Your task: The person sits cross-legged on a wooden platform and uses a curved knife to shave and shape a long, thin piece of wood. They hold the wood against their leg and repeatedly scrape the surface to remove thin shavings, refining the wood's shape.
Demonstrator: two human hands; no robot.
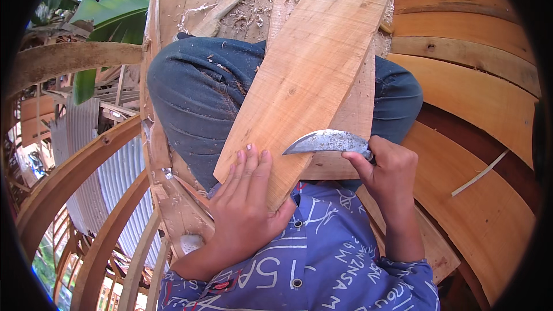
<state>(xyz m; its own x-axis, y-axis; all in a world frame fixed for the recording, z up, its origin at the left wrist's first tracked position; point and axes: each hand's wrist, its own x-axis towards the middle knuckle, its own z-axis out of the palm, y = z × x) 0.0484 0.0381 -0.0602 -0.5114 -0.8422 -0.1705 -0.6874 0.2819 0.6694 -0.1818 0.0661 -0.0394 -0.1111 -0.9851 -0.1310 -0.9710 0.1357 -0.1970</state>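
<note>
A long, light-brown wooden plank point(314, 57) lies slantwise across my lap, its near end close to my shirt. My left hand point(245, 193) rests flat on that near end, fingers stretched forward along the wood. In my right hand point(389, 167) is the handle of a knife with a broad curved blade point(331, 141). The blade points left, and its tip is over the plank's right edge near my left fingers; whether it touches the wood I cannot tell. A second board point(354, 115) lies beneath the plank, partly hidden.
Curved wooden ribs point(86, 167) rise on the left, with corrugated metal sheets point(124, 178) beyond. Curved side planks point(472, 98) stand on the right, a thin wood strip point(480, 173) against them. Wood shavings point(247, 14) litter the boards ahead of my crossed legs.
</note>
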